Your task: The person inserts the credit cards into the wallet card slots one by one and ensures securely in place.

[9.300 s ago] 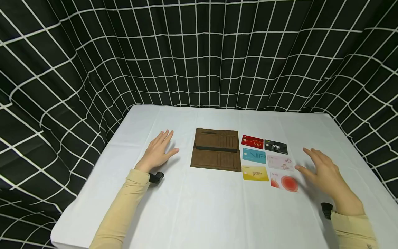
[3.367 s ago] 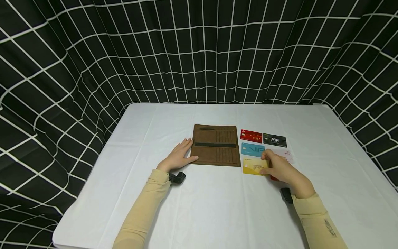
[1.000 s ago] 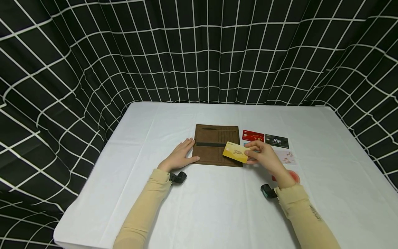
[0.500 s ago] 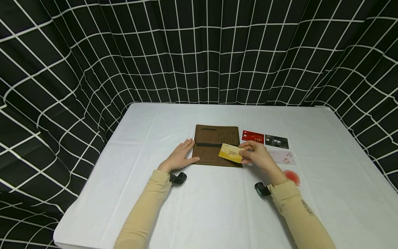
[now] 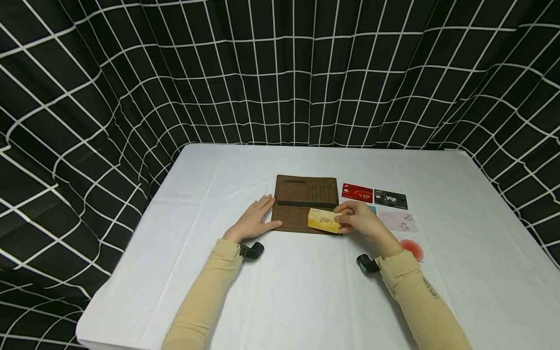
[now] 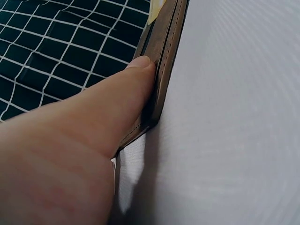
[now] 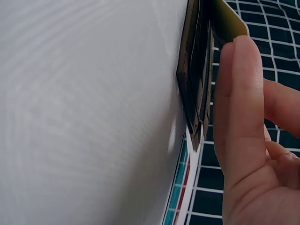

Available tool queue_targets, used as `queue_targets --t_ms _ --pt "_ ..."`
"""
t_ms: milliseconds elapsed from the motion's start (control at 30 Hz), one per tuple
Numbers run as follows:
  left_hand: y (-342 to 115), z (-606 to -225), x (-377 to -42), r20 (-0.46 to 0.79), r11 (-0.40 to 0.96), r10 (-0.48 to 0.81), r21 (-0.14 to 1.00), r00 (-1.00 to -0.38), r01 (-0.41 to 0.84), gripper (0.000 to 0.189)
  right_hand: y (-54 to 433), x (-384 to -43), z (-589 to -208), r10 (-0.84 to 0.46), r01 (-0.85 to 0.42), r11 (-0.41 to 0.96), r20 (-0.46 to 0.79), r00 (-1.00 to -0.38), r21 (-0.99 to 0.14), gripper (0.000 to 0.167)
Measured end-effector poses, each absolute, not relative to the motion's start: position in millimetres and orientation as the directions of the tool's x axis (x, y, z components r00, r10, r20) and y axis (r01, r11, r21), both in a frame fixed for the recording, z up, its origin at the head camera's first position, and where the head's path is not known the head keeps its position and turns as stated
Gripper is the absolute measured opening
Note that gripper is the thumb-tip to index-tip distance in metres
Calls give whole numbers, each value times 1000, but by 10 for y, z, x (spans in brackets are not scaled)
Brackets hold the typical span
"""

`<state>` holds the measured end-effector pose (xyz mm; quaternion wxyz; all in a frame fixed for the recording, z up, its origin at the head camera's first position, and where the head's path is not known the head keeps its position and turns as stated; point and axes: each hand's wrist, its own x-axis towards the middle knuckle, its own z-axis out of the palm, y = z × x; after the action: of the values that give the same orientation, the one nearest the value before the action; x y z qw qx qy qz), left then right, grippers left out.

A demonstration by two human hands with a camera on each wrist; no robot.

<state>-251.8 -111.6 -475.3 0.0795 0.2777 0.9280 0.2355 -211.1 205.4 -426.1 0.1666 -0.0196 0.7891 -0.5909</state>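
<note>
While the right hand pinched the yellow card by its right end, thumb on the near face, the card sat over the right part of the wallet's lower panel, near the slots. Couldn't tell whether it touched them. Left hand lay with fingers extended and wrapped round nothing, fingertips at the left edge of the brown wallet, thumb on its lower left corner.

Card looked light, thin, fairly stiff, probably a bit slippery on its smooth face; an end or short edge seemed the best hold, leaving the other end free. Wallet looked soft and bendy, likely to slide unless held at an edge.

Farther right on the table: red card and black card side by side, blue card mostly hidden behind the right hand, pink card below the black one, and a card with a red circle, partly covered by the right arm. Dark grid curtain hung behind.

Versus half a second earlier, the yellow card sat lower on the panel and closer to level; the left hand's hold looked the same. Some seconds back, the card lay on the table.
</note>
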Motion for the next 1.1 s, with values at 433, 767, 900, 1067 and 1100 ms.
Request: queue_targets --t_ms 433,767,900,1067,1100 --pt "-1101 -4720 -2510 -28 742 549 476 -835 472 82 2048 -2215 -4250 -271 188 332 -285 -920 -924 31" --pt "-1095 -4733 -2503 -15 746 540 472 -842 470 82 1980 -2319 -4256 -307 173 351 -288 -907 -920 28" --pt "-1092 -4745 -2502 -16 749 538 467 -843 470 82 1943 -2362 -4272 -299 188 364 -306 -904 -912 28" --pt "-1088 -4740 -2496 -18 747 537 474 -843 466 82 1906 -2393 -4277 -310 178 373 -303 -901 -911 28" --pt "-1088 -4740 -2495 -19 748 538 473 -843 466 82 1900 -2396 -4279 -314 173 376 -301 -900 -910 28"
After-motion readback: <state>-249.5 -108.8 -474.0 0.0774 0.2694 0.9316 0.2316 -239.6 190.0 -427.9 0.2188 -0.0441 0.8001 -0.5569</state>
